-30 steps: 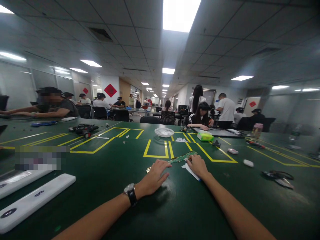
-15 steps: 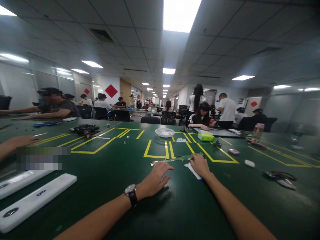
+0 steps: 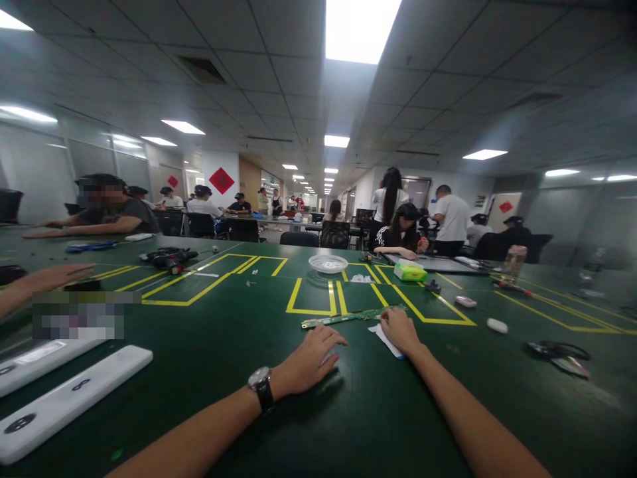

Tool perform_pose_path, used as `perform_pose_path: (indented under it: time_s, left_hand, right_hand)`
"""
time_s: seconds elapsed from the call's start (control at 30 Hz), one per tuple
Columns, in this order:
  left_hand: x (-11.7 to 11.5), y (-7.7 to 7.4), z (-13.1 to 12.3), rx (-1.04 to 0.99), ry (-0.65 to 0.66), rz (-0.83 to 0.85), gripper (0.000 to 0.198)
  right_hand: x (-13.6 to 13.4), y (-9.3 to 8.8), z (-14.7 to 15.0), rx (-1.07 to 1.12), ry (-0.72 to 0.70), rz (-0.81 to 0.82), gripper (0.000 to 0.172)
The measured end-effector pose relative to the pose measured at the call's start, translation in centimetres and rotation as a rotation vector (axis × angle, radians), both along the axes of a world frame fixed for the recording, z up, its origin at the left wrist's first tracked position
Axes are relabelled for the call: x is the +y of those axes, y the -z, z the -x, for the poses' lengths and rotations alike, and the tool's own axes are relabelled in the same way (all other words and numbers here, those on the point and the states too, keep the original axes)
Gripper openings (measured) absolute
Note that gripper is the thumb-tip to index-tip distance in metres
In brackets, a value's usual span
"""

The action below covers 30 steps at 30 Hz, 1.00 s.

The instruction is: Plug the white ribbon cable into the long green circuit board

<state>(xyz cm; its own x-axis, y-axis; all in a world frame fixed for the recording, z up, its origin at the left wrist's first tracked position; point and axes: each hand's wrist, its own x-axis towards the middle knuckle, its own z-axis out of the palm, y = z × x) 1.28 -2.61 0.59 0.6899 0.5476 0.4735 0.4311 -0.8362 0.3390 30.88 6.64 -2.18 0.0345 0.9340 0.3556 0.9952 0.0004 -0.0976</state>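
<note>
A long, narrow green circuit board (image 3: 348, 317) lies slantwise on the green table in front of both hands. My right hand (image 3: 399, 330) is closed at the board's right part, with curled fingers that seem to grip its edge; the fingertips are partly hidden. Under that hand sits a white paper-like piece (image 3: 387, 342) with a blue edge. My left hand (image 3: 311, 358), watch on the wrist, hovers or rests just short of the board's left end. Its fingers are apart and it holds nothing.
Beyond the board stand a white round basket (image 3: 328, 265) and a green tissue pack (image 3: 410, 271). Yellow tape outlines mark the table. White long cases (image 3: 74, 401) lie at left near another person's hand (image 3: 54, 279). A cable bundle (image 3: 557, 355) lies at right.
The circuit board has shifted slightly and shows a somewhat different face. Both my hands stay nearly in place. At left, the other person's hand has lifted and moved right.
</note>
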Motion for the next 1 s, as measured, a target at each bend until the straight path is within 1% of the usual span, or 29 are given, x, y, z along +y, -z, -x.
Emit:
perform_pose_path:
  time_s: [0.1, 0.13, 0.17, 0.27, 0.33, 0.4, 0.5, 0.53, 0.6, 0.7, 0.77, 0.83, 0.93, 0.97, 1.0]
  left_hand:
    - [0.0, 0.0, 0.0, 0.012, 0.000, -0.005, 0.028]
    - [0.0, 0.0, 0.0, 0.014, -0.003, -0.006, 0.028]
    - [0.0, 0.0, 0.1, 0.016, -0.002, -0.005, 0.027]
    - [0.0, -0.1, 0.1, 0.013, 0.002, -0.009, 0.026]
    - [0.0, 0.0, 0.1, 0.014, 0.000, -0.006, 0.026]
    - [0.0, 0.1, 0.1, 0.017, -0.003, 0.000, 0.027]
    - [0.1, 0.2, 0.0, 0.033, -0.008, 0.011, 0.026]
    - [0.1, 0.2, 0.0, 0.038, -0.012, 0.010, 0.026]
    - [0.1, 0.1, 0.0, 0.045, -0.013, 0.002, 0.026]
    - [0.2, 0.1, 0.1, 0.049, -0.008, -0.020, 0.027]
    - [0.2, 0.2, 0.1, 0.052, -0.010, -0.027, 0.026]
    - [0.3, 0.3, 0.1, 0.058, -0.016, -0.024, 0.026]
    - [0.2, 0.4, 0.0, 0.067, -0.028, -0.016, 0.025]
    - [0.2, 0.4, 0.0, 0.071, -0.030, -0.015, 0.026]
    - [0.2, 0.3, 0.1, 0.072, -0.031, -0.015, 0.026]
  right_hand:
    - [-0.1, 0.0, 0.0, 0.001, -0.121, 0.006, 0.023]
    - [-0.1, -0.1, 0.0, 0.002, -0.135, 0.008, 0.023]
    - [-0.1, -0.1, 0.0, 0.003, -0.125, 0.010, 0.023]
    - [-0.2, -0.3, 0.0, 0.003, -0.018, 0.020, 0.025]
    - [-0.2, -0.3, 0.0, 0.002, 0.010, 0.028, 0.026]
    - [-0.2, -0.2, 0.0, 0.002, -0.029, 0.030, 0.025]
    - [-0.3, -0.2, 0.2, 0.015, -0.150, 0.025, 0.023]
    - [-0.3, -0.2, 0.3, 0.021, -0.168, 0.025, 0.022]
    - [-0.3, -0.4, 0.4, 0.030, -0.123, 0.028, 0.022]
    - [-0.3, -0.5, 0.4, 0.042, 0.027, 0.028, 0.024]
    - [-0.4, -0.4, 0.4, 0.039, 0.057, 0.025, 0.025]
    - [-0.5, -0.3, 0.6, 0.032, 0.013, 0.024, 0.025]
    - [-0.8, -0.5, 1.0, 0.039, -0.153, 0.031, 0.025]
    - [-0.9, -0.6, 1.1, 0.041, -0.186, 0.032, 0.024]
    - [-0.9, -0.8, 1.2, 0.041, -0.189, 0.036, 0.024]
